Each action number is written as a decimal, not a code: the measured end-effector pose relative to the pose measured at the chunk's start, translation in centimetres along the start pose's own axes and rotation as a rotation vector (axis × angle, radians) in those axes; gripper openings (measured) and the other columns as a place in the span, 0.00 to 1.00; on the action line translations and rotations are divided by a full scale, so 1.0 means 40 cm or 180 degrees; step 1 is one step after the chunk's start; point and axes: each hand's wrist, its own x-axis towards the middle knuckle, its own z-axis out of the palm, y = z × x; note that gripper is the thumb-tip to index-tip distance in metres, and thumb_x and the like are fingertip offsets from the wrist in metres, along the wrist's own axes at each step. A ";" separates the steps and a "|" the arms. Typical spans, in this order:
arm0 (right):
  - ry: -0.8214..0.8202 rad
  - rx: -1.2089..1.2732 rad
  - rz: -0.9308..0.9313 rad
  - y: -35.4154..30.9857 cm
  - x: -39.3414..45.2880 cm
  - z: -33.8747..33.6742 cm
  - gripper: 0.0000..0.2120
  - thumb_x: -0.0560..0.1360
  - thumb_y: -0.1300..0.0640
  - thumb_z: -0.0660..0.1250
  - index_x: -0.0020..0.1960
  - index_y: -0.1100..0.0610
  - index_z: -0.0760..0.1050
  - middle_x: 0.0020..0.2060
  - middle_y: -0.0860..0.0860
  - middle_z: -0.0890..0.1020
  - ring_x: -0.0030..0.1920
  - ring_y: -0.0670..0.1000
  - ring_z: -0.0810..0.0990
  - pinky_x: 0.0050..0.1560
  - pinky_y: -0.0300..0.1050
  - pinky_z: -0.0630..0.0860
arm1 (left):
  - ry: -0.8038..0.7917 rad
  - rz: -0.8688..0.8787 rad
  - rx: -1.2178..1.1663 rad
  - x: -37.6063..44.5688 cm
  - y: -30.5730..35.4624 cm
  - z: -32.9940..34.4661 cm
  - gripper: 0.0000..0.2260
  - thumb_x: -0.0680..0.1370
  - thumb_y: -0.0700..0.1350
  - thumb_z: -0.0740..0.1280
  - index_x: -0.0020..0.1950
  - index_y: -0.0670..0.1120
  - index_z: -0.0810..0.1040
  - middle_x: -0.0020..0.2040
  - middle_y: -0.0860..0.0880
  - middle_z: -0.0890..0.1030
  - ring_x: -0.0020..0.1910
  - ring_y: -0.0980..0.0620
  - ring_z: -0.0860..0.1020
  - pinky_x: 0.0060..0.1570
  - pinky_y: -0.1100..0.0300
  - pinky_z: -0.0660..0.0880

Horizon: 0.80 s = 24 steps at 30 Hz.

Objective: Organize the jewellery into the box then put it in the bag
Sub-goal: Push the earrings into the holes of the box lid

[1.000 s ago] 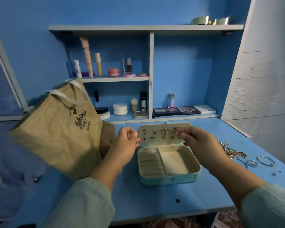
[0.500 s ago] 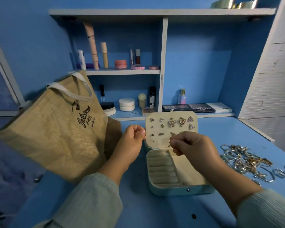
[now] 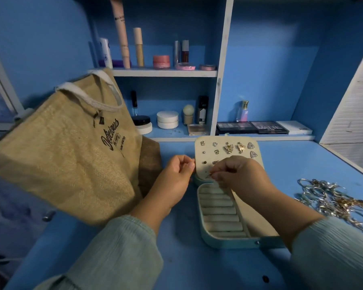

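On blue desk (image 3: 187, 258), open jewellery box (image 3: 228, 237) set centre, earrings pinned on raised lid (image 3: 226, 151). Small earring (image 3: 209, 175) pinched in right hand (image 3: 241, 174) grip against lid. Lid edge held by left hand (image 3: 176, 176) fingers. Jute bag (image 3: 67, 155) stood left; jewellery pile (image 3: 333, 201) right.

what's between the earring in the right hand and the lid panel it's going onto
Nothing visible. The right hand pinches a small earring right in front of the open lid panel, at a bare spot under the earrings already pinned. The left hand holds the lid's left edge, off to the side.
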 end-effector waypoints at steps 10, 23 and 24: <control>0.0117 -0.0186 -0.0050 0.001 0.008 0.012 0.04 0.70 0.64 0.72 0.41 0.56 0.83 0.36 0.45 0.77 0.34 0.46 0.76 0.37 0.36 0.75 | -0.0040 0.0071 -0.0394 0.002 0.003 0.000 0.04 0.81 0.44 0.59 0.47 0.52 0.71 0.54 0.48 0.80 0.52 0.51 0.79 0.59 0.51 0.74; 0.0147 -0.0364 0.0015 -0.002 -0.008 0.018 0.06 0.72 0.62 0.70 0.38 0.53 0.80 0.37 0.46 0.79 0.32 0.42 0.75 0.32 0.30 0.73 | -0.0121 0.0055 -0.0758 0.000 0.010 -0.005 0.04 0.81 0.42 0.58 0.49 0.51 0.69 0.52 0.50 0.80 0.48 0.58 0.79 0.42 0.68 0.75; 0.0144 -0.0346 0.0040 -0.003 -0.011 0.018 0.07 0.72 0.62 0.70 0.38 0.53 0.79 0.35 0.46 0.79 0.30 0.42 0.75 0.30 0.30 0.73 | -0.0130 0.0049 -0.0753 0.000 0.010 -0.006 0.04 0.81 0.42 0.58 0.49 0.51 0.69 0.52 0.51 0.80 0.49 0.58 0.79 0.42 0.68 0.75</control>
